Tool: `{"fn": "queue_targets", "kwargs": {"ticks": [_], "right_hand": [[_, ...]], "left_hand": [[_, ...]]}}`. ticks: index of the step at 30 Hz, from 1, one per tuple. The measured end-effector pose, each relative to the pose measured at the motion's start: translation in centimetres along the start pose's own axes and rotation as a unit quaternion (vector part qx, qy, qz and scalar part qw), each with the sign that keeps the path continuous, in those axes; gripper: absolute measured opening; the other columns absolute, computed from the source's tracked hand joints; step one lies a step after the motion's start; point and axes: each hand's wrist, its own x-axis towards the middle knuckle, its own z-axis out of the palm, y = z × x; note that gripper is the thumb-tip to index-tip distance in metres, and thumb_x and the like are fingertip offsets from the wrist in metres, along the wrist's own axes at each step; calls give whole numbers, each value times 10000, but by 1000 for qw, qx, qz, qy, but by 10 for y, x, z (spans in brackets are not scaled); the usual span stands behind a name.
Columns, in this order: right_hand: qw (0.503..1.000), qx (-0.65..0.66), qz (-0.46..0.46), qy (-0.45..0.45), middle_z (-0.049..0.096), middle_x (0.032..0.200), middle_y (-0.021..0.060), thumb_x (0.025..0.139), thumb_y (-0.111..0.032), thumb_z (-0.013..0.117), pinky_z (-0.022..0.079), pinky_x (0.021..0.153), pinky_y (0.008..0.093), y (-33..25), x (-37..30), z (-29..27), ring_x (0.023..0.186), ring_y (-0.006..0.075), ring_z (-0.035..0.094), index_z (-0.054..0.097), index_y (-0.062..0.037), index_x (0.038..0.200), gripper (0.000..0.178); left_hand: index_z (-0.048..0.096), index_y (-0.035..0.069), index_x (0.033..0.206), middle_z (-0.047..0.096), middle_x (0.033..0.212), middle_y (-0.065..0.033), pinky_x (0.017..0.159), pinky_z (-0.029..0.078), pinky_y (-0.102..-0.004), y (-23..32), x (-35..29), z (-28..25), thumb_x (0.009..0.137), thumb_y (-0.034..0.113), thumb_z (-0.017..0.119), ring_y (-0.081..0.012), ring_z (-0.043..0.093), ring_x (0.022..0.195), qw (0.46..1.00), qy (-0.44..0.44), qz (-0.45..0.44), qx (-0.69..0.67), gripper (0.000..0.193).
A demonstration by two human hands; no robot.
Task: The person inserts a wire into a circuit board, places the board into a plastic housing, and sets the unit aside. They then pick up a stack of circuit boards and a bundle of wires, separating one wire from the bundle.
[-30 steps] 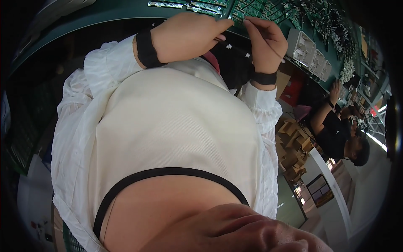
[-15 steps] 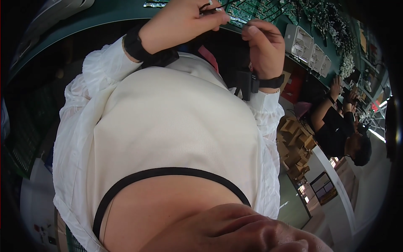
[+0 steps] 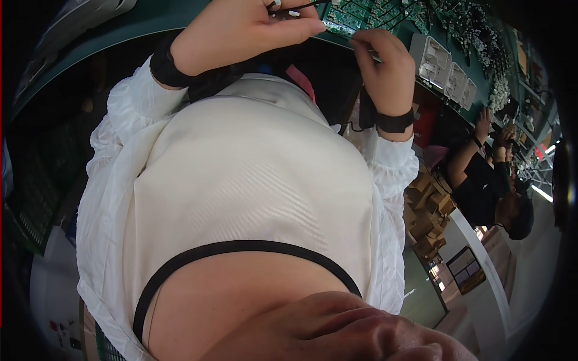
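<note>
My left hand (image 3: 247,30), at the top of the view, is closed around thin black cables with small white connectors (image 3: 293,13). Its thumb points right, and a cable end runs out toward the green circuit boards (image 3: 346,17) on the bench behind. My right hand (image 3: 388,69) is a short way to the right, apart from the left one. Its fingers are bent into a pinch near the bench's front edge. A small glint shows between them, too little to name.
White plastic housings (image 3: 432,60) stand in a row on the green bench (image 3: 162,18), right of my right hand. Beyond them lies a heap of cables with white connectors (image 3: 497,96). A co-worker (image 3: 487,192) works farther along the bench. Cardboard boxes (image 3: 430,210) are piled at the right.
My hands have moved apart, the left one leftward with the cables and the right one slightly rightward. My right wrist has turned, hiding the dark block on its band.
</note>
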Motion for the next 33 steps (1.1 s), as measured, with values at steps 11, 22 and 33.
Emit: {"fn": "queue_targets", "kwargs": {"ticks": [11,22,33], "right_hand": [[922,291,230,109,753,907,46,853,-16,779,522,755,213,11,1,38,805,87,678,756,2,975,126],[975,161,114,101,753,920,48,829,19,772,531,722,226,13,6,50,794,108,685,737,-20,957,138],[994,-53,-56,-83,706,852,126,809,-60,750,536,671,354,14,51,13,760,298,682,697,-51,897,103]], "left_hand": [[688,-11,1094,647,808,-66,649,493,-305,-24,5,10,932,178,653,-156,604,701,967,-98,85,218,252],[515,131,1437,704,839,-137,589,558,-361,-57,6,57,891,208,740,-284,700,688,912,-78,66,398,595],[530,119,1423,707,837,-131,596,569,-353,-68,11,65,910,190,720,-283,704,677,904,-44,97,415,552]]}}
